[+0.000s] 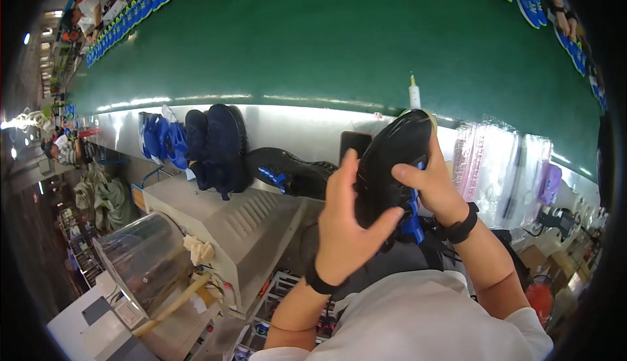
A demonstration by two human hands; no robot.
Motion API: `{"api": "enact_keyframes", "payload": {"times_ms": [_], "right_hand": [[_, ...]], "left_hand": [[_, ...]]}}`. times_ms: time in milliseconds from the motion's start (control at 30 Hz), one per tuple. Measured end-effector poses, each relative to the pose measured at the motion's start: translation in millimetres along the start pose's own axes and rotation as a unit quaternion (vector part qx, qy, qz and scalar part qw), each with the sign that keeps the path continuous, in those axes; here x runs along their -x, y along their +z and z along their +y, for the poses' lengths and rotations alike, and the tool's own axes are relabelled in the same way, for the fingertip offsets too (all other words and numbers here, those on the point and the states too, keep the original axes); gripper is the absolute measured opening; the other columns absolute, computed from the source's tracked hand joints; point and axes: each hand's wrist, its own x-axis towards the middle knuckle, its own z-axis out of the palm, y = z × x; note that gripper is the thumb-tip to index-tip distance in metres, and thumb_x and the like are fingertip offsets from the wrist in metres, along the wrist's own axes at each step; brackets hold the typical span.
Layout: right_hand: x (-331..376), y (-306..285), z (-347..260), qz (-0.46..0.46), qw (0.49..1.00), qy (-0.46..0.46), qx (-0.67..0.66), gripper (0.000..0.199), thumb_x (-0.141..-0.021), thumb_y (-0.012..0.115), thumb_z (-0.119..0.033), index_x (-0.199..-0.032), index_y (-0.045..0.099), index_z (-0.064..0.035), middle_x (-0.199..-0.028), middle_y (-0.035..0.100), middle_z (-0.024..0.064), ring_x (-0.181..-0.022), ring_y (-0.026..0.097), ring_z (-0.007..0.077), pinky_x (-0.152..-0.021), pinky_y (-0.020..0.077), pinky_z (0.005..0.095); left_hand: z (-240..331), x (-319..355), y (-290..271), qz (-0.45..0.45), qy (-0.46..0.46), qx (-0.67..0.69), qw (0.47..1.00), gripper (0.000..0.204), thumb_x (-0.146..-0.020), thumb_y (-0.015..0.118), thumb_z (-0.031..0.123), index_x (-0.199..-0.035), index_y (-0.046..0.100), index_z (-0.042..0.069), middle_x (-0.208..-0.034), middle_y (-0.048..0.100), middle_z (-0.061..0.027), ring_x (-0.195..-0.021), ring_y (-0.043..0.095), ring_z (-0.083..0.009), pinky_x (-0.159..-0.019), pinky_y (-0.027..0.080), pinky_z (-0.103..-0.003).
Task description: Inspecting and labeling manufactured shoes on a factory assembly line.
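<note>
Holding black shoe (386, 165) in curled right hand (434, 181) and looser left hand (346, 230). Probably light, bendable; best gripped along sides.

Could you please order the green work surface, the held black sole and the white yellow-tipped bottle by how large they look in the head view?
1. Green work surface
2. Held black sole
3. White yellow-tipped bottle
Nearness to the camera may enlarge the sole.
</note>
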Motion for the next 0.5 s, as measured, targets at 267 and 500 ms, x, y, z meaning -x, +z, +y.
{"api": "enact_keyframes", "payload": {"times_ms": [267, 500], "right_hand": [[-3.7, 0.0, -5.4, -0.020, 0.995, 0.065, -0.072, 0.073, -0.074, 0.071, -0.014, -0.134, 0.031, -0.0031, -0.123, 0.049, 0.0108, -0.114, 0.047, 0.0197, -0.100, 0.0363, 0.0333], [-8.0, -3.0, -11.1, -0.009, 0.993, -0.003, 0.119, 0.088, -0.069, 0.077, -0.020, -0.136, 0.026, 0.0034, -0.126, 0.046, 0.0151, -0.117, 0.046, 0.0218, -0.100, 0.0366, 0.0327]], "left_hand": [[-52.3, -18.6, -0.7, -0.163, -0.139, 0.268, 0.939, 0.052, -0.087, 0.062, 0.024, -0.129, 0.041, 0.000, -0.119, 0.055, -0.0138, -0.109, 0.052, -0.0186, -0.092, 0.040, -0.029], [-45.3, -17.4, 10.6, -0.142, -0.154, 0.190, 0.959, 0.048, -0.088, 0.059, 0.029, -0.125, 0.044, 0.001, -0.110, 0.060, -0.0136, -0.101, 0.058, -0.0191, -0.088, 0.043, -0.030]]}}
